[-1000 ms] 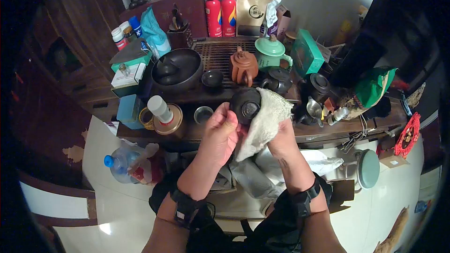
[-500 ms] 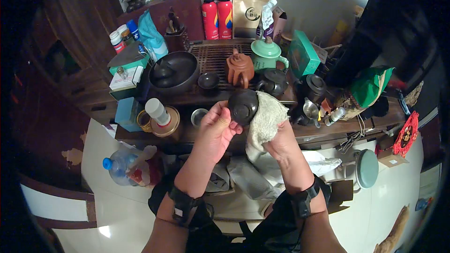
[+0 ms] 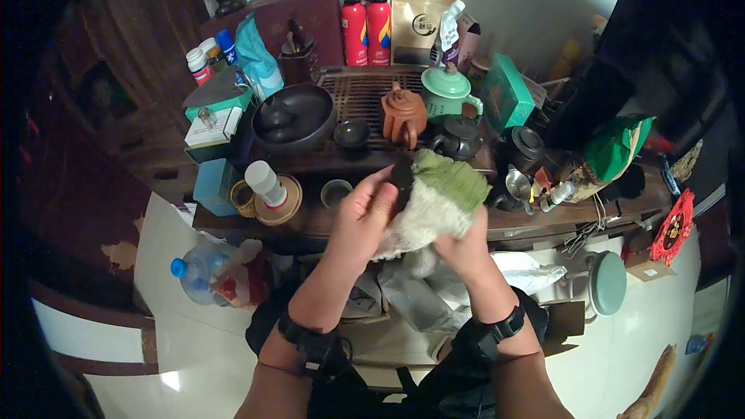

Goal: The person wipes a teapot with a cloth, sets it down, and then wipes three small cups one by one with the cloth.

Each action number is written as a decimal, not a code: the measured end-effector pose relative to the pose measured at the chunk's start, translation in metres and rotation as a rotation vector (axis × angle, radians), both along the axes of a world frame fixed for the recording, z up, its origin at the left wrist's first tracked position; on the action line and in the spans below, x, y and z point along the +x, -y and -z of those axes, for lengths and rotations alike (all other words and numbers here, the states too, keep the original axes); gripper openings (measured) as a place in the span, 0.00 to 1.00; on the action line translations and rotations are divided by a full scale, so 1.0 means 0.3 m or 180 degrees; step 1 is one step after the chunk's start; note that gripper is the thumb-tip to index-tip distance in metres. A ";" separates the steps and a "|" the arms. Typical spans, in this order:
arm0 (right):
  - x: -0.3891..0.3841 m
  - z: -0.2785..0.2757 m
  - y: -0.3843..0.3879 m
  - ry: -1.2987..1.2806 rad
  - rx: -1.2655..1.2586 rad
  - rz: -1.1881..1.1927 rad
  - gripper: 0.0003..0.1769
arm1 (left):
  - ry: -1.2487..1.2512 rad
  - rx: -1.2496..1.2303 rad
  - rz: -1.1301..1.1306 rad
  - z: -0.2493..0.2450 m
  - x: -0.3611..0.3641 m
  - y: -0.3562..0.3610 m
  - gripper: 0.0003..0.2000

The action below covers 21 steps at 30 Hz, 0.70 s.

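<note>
Near the middle of the head view, my left hand (image 3: pixel 363 211) grips a small dark cup (image 3: pixel 402 183) by its side, thumb against it. A white and green cloth (image 3: pixel 444 200) covers the cup's right part and hangs below it. My right hand (image 3: pixel 468 242) is closed on the cloth's right side, its fingers largely behind the fabric. Beyond the hands, a brown clay teapot (image 3: pixel 403 115) and a small dark bowl (image 3: pixel 352 134) stand on the slatted tea tray (image 3: pixel 358 87).
A wide black bowl (image 3: pixel 299 138) sits left of the teapot, with a green lidded pot (image 3: pixel 446 89) and a black teapot (image 3: pixel 458 138) to its right. A white-topped jar (image 3: pixel 265 184) and glass cup (image 3: pixel 336 193) stand nearer. A water bottle (image 3: pixel 203 278) is on the floor.
The cup has turned edge-on and sits closer against the cloth. The cloth's green side has come into view as it spread. The whole view has shifted slightly.
</note>
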State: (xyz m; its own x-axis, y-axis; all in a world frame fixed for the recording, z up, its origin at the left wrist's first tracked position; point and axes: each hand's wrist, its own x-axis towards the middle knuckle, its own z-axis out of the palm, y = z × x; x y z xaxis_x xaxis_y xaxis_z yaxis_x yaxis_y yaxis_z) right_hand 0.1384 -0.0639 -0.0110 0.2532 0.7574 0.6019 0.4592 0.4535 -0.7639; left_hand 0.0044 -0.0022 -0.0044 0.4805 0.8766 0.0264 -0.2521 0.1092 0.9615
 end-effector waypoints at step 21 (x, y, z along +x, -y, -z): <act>0.008 0.020 -0.012 0.1809 0.0410 0.0375 0.19 | -0.0061 0.0004 0.0506 -0.013 -0.040 -0.023 0.28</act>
State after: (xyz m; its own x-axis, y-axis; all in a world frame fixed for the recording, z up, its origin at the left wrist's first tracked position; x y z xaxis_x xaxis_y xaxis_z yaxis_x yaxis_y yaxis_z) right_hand 0.1409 -0.0605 -0.0170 -0.0578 0.6556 0.7529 0.8329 0.4474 -0.3257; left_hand -0.0076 0.0046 -0.0004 0.6137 0.7894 0.0171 -0.2134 0.1450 0.9662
